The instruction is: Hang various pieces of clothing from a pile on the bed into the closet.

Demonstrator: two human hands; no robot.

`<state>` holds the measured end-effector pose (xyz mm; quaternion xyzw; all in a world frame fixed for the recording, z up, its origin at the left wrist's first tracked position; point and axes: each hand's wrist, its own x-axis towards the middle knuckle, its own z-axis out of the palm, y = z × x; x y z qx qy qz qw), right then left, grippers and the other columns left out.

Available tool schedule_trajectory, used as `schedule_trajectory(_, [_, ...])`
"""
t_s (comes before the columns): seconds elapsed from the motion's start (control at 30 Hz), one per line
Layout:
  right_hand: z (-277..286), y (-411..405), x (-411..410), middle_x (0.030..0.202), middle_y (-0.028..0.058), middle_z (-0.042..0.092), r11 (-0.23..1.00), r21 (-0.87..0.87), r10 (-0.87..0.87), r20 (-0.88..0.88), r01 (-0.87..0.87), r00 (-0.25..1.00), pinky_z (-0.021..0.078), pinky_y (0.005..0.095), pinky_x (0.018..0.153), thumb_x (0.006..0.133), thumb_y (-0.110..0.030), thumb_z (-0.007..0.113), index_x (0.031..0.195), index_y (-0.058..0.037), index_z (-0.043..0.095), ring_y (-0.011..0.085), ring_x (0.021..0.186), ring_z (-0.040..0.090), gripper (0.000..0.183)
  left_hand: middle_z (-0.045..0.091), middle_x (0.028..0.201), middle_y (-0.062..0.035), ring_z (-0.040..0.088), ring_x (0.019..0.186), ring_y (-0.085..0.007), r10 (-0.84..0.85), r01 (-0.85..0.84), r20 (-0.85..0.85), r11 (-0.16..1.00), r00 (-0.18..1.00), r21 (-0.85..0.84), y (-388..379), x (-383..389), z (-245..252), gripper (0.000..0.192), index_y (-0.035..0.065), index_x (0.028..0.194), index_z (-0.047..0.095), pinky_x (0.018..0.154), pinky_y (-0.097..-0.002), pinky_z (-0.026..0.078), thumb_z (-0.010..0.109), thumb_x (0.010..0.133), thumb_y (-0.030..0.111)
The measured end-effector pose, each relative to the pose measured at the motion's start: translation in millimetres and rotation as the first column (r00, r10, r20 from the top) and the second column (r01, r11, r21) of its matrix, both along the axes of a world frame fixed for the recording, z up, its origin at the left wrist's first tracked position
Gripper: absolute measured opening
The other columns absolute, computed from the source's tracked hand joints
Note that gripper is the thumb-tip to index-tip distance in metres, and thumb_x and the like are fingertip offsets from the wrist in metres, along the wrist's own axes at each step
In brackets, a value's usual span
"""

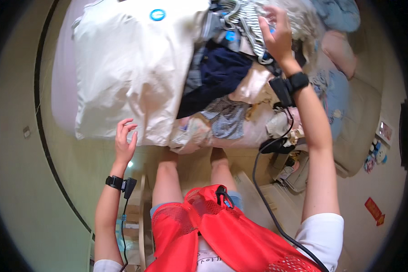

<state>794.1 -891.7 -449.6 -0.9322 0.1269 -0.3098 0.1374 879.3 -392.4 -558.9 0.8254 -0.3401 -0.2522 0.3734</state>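
White cloth garment, probably trousers, lies spread over the left of the bed, with a blue ring-shaped object on its upper part. My left hand hovers by the garment's lower edge, fingers apart and holding nothing. At the upper right, my right hand is over the clothes pile, fingers curved apart; nothing is plainly held in it. Under and beside it lies a black-and-white striped garment. A navy garment, a pale pink satin cloth and a finely striped cloth lie between the hands.
Light blue bedding and a pink cushion are at the right, beside a beige padded sofa or headboard. An open drawer or bin holds items below the bed's edge. A black cable runs from my right wrist.
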Motion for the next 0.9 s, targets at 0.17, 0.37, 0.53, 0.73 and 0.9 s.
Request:
schedule_trajectory(0.17, [0.3,-47.5,-166.6,0.093,0.0062,0.060,0.907,0.285,-0.316,-0.024,0.310,0.948,0.0474,0.0260,0.068,0.083,-0.007,0.060,0.109,-0.0036,0.052,0.0128,0.075,0.056,0.027,0.047,0.120,-0.0123,0.059,0.087,-0.0203,-0.060,0.028,-0.175,0.984,0.983,-0.176,-100.1,-74.8,35.1,0.021,0.0023,0.098,0.058,0.078,-0.0301,0.049,0.056,0.078,-0.004])
schedule_trajectory(0.37, [2.7,-42.3,-308.4,0.090,0.0052,0.059,0.811,0.397,-0.348,-0.265,0.430,0.899,0.0450,0.0248,0.062,0.083,-0.003,0.057,0.107,-0.0026,0.051,0.0121,0.069,0.054,0.025,0.048,0.118,-0.0121,0.058,0.088,-0.0214,-0.194,0.133,-0.236,0.959,0.952,-0.250,-206.1,-143.0,61.3,0.022,0.0027,0.098,0.058,0.077,-0.0302,0.049,0.057,0.078,-0.006])
schedule_trajectory(0.53, [1.8,-36.4,-408.7,0.089,0.0127,0.059,0.859,0.386,-0.198,-0.356,0.337,0.913,0.0466,0.0310,0.066,0.080,0.000,0.055,0.103,-0.0010,0.053,0.0233,0.074,0.058,0.023,0.051,0.111,-0.0127,0.056,0.087,-0.0241,-0.242,0.241,0.033,0.923,0.970,-0.301,-325.5,-175.6,65.2,0.034,0.0034,0.106,0.054,0.076,-0.0314,0.048,0.061,0.074,-0.004])
schedule_trajectory(0.73, [1.1,-23.3,-506.5,0.080,0.0117,0.059,0.717,0.537,-0.187,-0.466,0.444,0.865,0.0467,0.0315,0.060,0.082,-0.001,0.054,0.092,-0.0007,0.055,0.0235,0.067,0.059,0.010,0.052,0.100,-0.0163,0.055,0.091,-0.0323,-0.134,0.144,0.417,0.990,0.899,0.008,-447.4,-185.5,27.4,0.052,0.0138,0.124,0.048,0.078,-0.0388,0.047,0.065,0.075,0.013])
schedule_trajectory(0.9, [-25.8,-11.6,-565.4,0.079,0.0127,0.062,0.603,0.602,-0.224,-0.501,0.523,0.836,0.0476,0.0310,0.060,0.083,-0.002,0.055,0.093,-0.0013,0.056,0.0232,0.066,0.061,0.010,0.056,0.091,-0.0144,0.055,0.088,-0.0315,-0.227,0.061,0.606,0.958,0.762,0.282,-472.5,-191.6,-7.7,0.031,0.0073,0.097,0.057,0.072,-0.0402,0.047,0.067,0.076,0.027])
